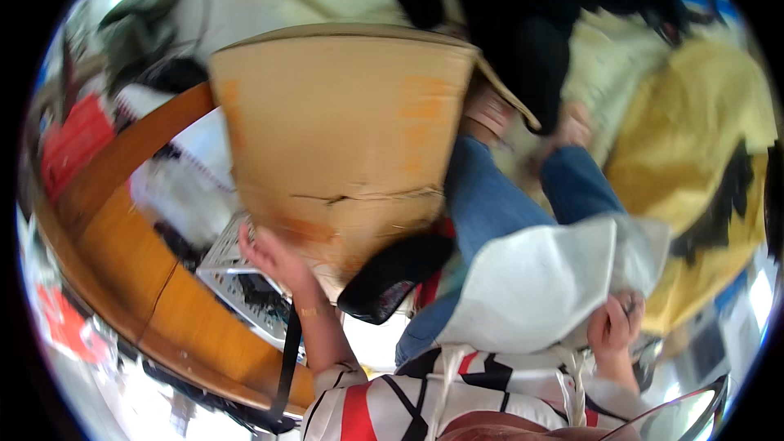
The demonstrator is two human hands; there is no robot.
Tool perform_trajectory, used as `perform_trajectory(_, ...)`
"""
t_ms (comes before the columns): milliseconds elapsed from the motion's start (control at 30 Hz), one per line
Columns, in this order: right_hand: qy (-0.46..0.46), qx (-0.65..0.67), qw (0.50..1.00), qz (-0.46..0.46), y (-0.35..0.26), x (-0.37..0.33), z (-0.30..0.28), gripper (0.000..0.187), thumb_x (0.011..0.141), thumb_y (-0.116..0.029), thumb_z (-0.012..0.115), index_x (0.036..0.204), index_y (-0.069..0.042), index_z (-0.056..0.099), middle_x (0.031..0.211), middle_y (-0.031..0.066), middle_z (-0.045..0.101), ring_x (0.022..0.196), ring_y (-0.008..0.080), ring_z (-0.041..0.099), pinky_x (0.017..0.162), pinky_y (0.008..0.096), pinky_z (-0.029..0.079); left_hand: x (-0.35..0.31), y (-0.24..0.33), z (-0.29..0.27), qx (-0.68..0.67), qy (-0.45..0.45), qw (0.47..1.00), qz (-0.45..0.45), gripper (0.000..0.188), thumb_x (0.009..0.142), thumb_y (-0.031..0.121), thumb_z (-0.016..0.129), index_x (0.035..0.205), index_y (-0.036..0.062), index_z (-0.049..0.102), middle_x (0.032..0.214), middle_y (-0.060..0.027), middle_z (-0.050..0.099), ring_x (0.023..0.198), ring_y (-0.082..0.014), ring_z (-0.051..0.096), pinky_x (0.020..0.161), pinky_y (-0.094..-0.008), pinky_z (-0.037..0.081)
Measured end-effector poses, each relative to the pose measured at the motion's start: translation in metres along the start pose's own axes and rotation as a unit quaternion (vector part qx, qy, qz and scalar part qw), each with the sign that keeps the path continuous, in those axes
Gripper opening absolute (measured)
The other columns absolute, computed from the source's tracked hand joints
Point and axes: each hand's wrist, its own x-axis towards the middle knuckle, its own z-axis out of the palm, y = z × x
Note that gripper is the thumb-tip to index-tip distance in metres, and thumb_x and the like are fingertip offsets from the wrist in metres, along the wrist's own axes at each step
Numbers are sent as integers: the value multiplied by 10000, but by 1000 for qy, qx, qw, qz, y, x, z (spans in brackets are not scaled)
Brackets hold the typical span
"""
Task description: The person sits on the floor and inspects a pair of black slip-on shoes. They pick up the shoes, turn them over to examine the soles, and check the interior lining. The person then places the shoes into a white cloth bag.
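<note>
My left hand (pixel 276 258) is raised at the rim of a white plastic basket (pixel 224 253). Its fingers are stretched out and slightly apart, with nothing visible in them. Small dark pieces lie in that basket. Beside this hand stands a large brown cardboard box (pixel 343 114), creased near its lower end. My right hand (pixel 616 322) is at the right edge of my white apron (pixel 531 282), fingers curled in. A small dark spot shows at the fingertips, too blurred to name. Between the box and my lap lies a black padded object (pixel 396 278).
A curved wooden surface (pixel 147 286) runs along the left, with a white sack (pixel 184 171) by it. Red packaging (pixel 77 143) is at the far left. Yellow sacking (pixel 682 163) covers the right side. Black cloth (pixel 523 24) hangs at the back, near my legs.
</note>
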Motion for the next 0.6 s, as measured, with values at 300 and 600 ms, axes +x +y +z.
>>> perform_trajectory(300,33,76,997,-5,15,1,-10,304,634,104,681,910,-19,648,778,53,532,658,221,501,599,353,502,-120,23,-25,332,-442,807,209,739,664,131,765,1330,24,464,1240,-215,509,1099,-407,502,967,-461,416)
perform_trajectory(600,78,110,991,-23,38,-23,-14,320,608,98,663,903,-28,660,796,50,529,666,211,485,586,330,500,-70,36,-33,192,-231,952,58,660,693,-52,599,1335,-36,444,1287,-216,509,1182,-388,497,1057,-438,363)
